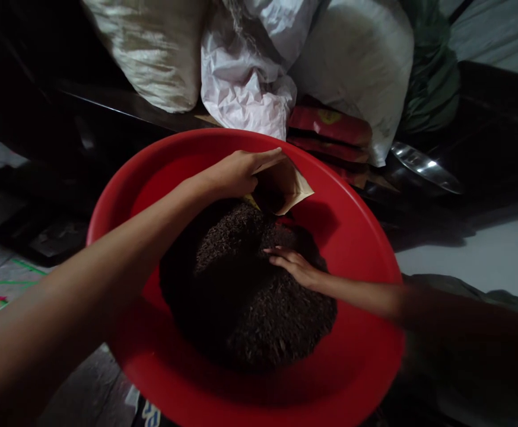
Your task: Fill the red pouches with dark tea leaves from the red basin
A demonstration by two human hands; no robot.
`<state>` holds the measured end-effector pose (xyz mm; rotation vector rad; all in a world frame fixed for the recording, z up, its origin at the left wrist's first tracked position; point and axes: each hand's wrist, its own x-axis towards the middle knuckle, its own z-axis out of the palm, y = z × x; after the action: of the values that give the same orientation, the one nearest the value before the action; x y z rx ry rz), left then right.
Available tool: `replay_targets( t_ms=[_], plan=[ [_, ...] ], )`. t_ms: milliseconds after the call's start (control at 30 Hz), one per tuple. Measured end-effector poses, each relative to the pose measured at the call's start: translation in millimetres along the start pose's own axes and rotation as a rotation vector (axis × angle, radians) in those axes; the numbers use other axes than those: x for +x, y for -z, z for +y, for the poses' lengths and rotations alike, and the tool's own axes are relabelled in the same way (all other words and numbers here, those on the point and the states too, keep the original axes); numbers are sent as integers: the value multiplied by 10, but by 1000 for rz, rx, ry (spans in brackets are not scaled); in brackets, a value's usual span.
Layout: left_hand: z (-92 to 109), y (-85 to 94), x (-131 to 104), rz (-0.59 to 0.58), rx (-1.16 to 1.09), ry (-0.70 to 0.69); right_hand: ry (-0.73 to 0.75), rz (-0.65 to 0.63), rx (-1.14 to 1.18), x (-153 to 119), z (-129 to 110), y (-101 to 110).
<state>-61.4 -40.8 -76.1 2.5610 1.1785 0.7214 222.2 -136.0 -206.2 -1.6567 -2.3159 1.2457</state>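
A large red plastic basin [365, 249] holds a heap of dark, loose, dried bits that look like tea leaves [280, 320]. My left hand [240, 172] grips the rim of a tan paper bag [302, 188], which is tilted over the far side of the heap with its mouth open toward me. The bag's inside is dark, so its contents cannot be made out. Below the bag, my right hand [298, 268] rests at the heap with its fingers stretched out and nothing visibly held. Its fingertips are at the leaves.
Behind the basin stand a cream sack [161, 53], a crumpled white sack [245, 89] and a large pale sack [361, 65]. Red packets [330, 124] lie between them. A shiny metal dish [425, 166] sits at the right on a dark surface.
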Motion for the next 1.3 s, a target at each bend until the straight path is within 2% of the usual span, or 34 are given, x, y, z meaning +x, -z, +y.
replay_targets(
  t_ms=[67, 233, 400, 500, 600, 800, 900, 967, 1067, 1133, 1233, 1300],
  plan=[
    [-21, -5, -5, 7, 0, 2, 54, -37, 68, -58, -75, 13],
    [-76, -23, -10, 40, -32, -24, 123, -113, 61, -225, -286, 22],
    [-43, -44, -24, 24, -35, -33, 222, -267, 89, -387, -553, -4],
    [-9, -55, -29, 12, -36, -37, 190, -331, -3, -479, -694, -30],
    [15, -56, -40, 3, -41, -30, 176, -322, -61, -545, -747, -63],
    [69, -31, -72, 26, -42, -60, 128, -145, 2, -543, -646, -167],
    [74, -28, -83, 18, -30, -63, 185, -73, 30, -531, -623, -186],
    [66, -29, -89, 14, -28, -57, 254, -34, 7, -561, -659, -125],
    [51, -22, -87, 1, -52, -47, 526, 78, -8, -619, -813, 152],
    [47, -11, -76, -6, -77, -52, 691, 253, -47, -583, -956, 442],
    [43, -13, -45, -19, -113, -74, 721, 540, -218, -298, -1128, 872],
    [36, -40, -24, -7, -144, -80, 680, 637, -348, 11, -1166, 1060]
  ],
)
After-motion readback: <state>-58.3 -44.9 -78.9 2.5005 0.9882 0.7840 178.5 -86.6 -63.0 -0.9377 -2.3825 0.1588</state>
